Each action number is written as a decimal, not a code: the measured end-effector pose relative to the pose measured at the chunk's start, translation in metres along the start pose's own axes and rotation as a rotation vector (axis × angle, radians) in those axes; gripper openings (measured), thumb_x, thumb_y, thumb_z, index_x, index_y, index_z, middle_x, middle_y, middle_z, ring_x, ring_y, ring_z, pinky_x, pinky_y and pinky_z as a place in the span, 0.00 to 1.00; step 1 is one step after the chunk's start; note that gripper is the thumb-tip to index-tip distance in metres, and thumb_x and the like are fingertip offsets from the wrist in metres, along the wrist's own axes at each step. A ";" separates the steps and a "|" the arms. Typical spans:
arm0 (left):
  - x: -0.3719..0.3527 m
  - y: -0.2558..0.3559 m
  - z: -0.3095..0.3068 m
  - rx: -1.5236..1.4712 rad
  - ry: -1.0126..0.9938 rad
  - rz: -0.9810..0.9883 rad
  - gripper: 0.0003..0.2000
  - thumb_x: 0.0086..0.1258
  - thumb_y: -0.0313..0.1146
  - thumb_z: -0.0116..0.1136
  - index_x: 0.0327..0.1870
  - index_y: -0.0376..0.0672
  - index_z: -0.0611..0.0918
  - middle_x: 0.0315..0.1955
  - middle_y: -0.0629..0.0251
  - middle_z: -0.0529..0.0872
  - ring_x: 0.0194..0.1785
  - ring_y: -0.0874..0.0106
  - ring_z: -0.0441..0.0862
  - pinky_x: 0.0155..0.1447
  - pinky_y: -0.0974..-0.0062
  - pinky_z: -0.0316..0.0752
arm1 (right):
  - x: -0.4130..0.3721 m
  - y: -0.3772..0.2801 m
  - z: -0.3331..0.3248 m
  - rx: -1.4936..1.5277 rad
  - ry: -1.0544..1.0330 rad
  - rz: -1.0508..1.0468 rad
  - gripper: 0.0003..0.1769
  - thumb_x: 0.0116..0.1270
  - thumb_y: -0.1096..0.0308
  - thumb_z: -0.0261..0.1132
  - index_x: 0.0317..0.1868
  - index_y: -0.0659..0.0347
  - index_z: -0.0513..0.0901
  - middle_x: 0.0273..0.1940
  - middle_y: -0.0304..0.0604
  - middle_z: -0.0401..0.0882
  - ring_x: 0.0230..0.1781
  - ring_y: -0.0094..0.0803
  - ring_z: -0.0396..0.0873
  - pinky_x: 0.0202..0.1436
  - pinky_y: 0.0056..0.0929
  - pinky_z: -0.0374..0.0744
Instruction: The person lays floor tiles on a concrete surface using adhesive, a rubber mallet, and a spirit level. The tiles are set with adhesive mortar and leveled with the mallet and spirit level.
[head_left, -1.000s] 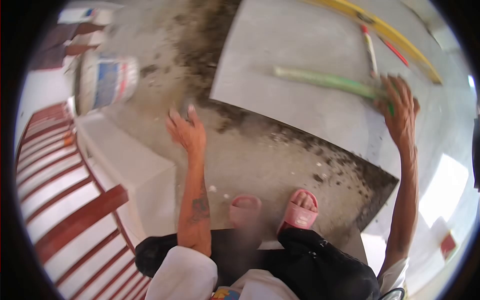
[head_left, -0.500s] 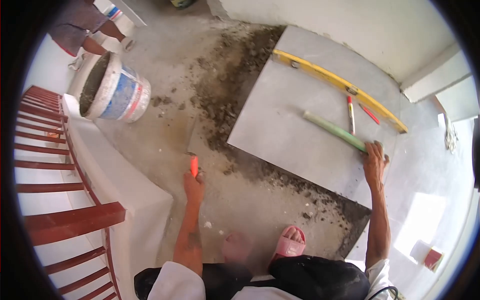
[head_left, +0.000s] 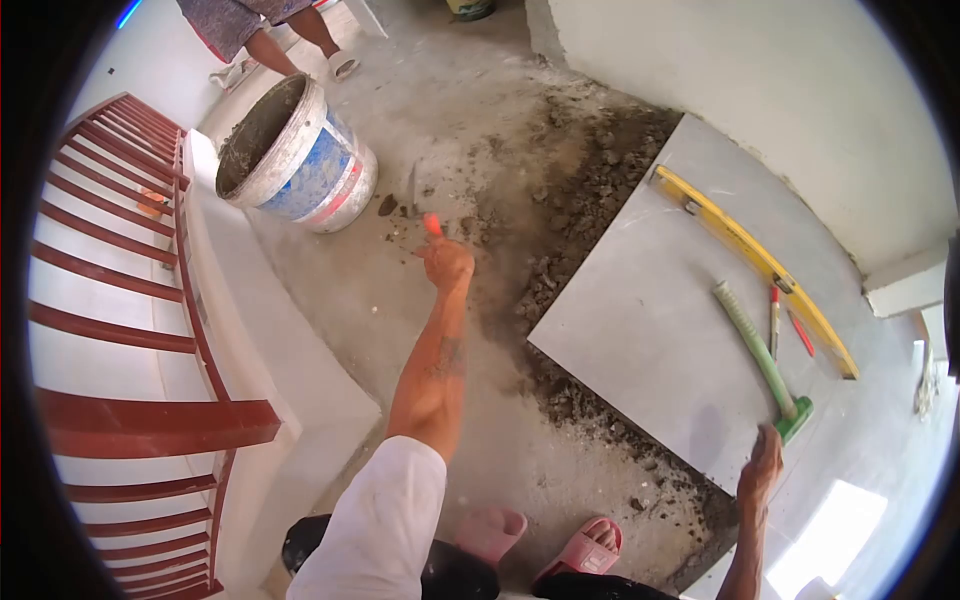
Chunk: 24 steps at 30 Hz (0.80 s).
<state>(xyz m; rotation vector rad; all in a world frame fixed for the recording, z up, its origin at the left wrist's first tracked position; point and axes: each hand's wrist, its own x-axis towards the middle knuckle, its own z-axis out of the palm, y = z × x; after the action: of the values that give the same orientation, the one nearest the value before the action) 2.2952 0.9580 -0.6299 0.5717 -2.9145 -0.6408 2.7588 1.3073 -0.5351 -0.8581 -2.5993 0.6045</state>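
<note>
My left hand [head_left: 447,264] is closed around the orange handle of a trowel [head_left: 432,224], low over the bare floor; its flat grey blade points away from me and is hard to make out. On a large grey tile [head_left: 640,330] lies a mallet with a green handle and head [head_left: 757,345]. Just on the near side of the mallet's head is my right hand [head_left: 762,468], apart from it and holding nothing, its fingers loosely bent. A yellow spirit level [head_left: 755,260], a red-and-white marker [head_left: 774,320] and a red pen-like item [head_left: 802,335] also rest on the tile.
A bucket of grey mortar [head_left: 318,160] stands at the upper left, with another person's legs [head_left: 300,40] behind it. Loose mortar crumbs [head_left: 570,220] line the tile's edges. A red railing [head_left: 160,425] runs along a low white ledge [head_left: 290,350] on the left.
My right hand has let go of the mallet and drawn back toward me; the mallet now lies on the tile. My left hand has moved the trowel forward, toward the bucket. The view has shifted.
</note>
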 end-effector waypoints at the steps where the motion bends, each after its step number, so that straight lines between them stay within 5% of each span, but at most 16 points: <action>1: 0.006 -0.012 0.004 0.012 0.021 0.024 0.25 0.67 0.32 0.55 0.62 0.28 0.68 0.50 0.35 0.76 0.48 0.43 0.81 0.55 0.53 0.77 | -0.005 -0.003 -0.003 0.040 0.003 0.119 0.07 0.73 0.76 0.56 0.48 0.65 0.78 0.37 0.55 0.80 0.33 0.45 0.78 0.40 0.38 0.77; 6: 0.007 -0.021 -0.017 0.064 0.135 -0.014 0.23 0.65 0.30 0.55 0.59 0.27 0.68 0.40 0.42 0.80 0.40 0.48 0.83 0.47 0.56 0.80 | -0.030 0.001 -0.015 -0.025 -0.089 0.260 0.07 0.74 0.72 0.58 0.38 0.67 0.76 0.28 0.55 0.76 0.25 0.46 0.72 0.32 0.39 0.73; 8: 0.030 -0.066 -0.022 0.118 0.174 0.129 0.20 0.65 0.31 0.55 0.55 0.31 0.72 0.33 0.49 0.81 0.34 0.52 0.83 0.40 0.56 0.80 | -0.038 0.004 -0.022 -0.045 -0.132 0.242 0.09 0.74 0.71 0.57 0.36 0.67 0.76 0.26 0.56 0.74 0.23 0.47 0.70 0.30 0.40 0.71; 13: 0.054 -0.094 -0.041 0.009 -0.093 0.226 0.09 0.62 0.30 0.57 0.36 0.32 0.80 0.21 0.44 0.83 0.34 0.50 0.86 0.40 0.55 0.78 | -0.062 0.010 -0.034 -0.075 -0.160 0.361 0.12 0.75 0.69 0.56 0.33 0.67 0.74 0.24 0.56 0.72 0.21 0.47 0.66 0.27 0.39 0.68; 16: -0.017 -0.021 -0.041 -0.015 -0.180 0.360 0.09 0.62 0.27 0.55 0.40 0.33 0.81 0.29 0.42 0.85 0.39 0.48 0.86 0.42 0.56 0.77 | -0.051 -0.021 -0.016 0.027 -0.167 0.327 0.12 0.75 0.69 0.55 0.32 0.67 0.73 0.23 0.56 0.72 0.20 0.48 0.64 0.26 0.40 0.67; 18: -0.040 0.030 -0.059 -0.274 -0.332 0.217 0.16 0.64 0.32 0.56 0.51 0.35 0.78 0.36 0.44 0.85 0.44 0.46 0.83 0.46 0.52 0.76 | -0.030 -0.046 -0.021 0.085 -0.246 0.279 0.12 0.76 0.69 0.54 0.33 0.66 0.73 0.22 0.56 0.71 0.19 0.50 0.65 0.26 0.41 0.68; 19: -0.036 0.028 -0.044 -0.122 -0.343 0.358 0.17 0.66 0.33 0.56 0.55 0.39 0.77 0.35 0.44 0.85 0.45 0.45 0.82 0.48 0.51 0.77 | -0.021 -0.059 -0.024 0.115 -0.276 0.259 0.12 0.76 0.69 0.54 0.33 0.66 0.73 0.22 0.57 0.71 0.19 0.51 0.66 0.27 0.41 0.68; 23: -0.019 0.052 -0.032 -0.155 -0.344 0.378 0.33 0.65 0.29 0.58 0.73 0.45 0.63 0.56 0.47 0.78 0.53 0.49 0.80 0.55 0.51 0.76 | -0.016 -0.081 -0.062 0.054 -0.325 0.179 0.07 0.73 0.74 0.50 0.37 0.65 0.73 0.29 0.59 0.74 0.30 0.58 0.76 0.33 0.46 0.72; 24: -0.004 0.053 -0.033 -0.094 -0.328 0.555 0.35 0.66 0.31 0.59 0.76 0.48 0.59 0.66 0.50 0.70 0.61 0.50 0.74 0.58 0.43 0.71 | -0.024 -0.081 -0.073 0.009 -0.286 0.160 0.06 0.66 0.76 0.52 0.33 0.64 0.76 0.33 0.56 0.77 0.35 0.56 0.77 0.37 0.44 0.74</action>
<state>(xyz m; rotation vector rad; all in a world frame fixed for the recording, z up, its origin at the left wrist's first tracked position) 2.2866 0.9914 -0.5779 -0.3847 -3.0850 -0.8381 2.7701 1.2543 -0.4378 -1.0529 -2.7938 0.8385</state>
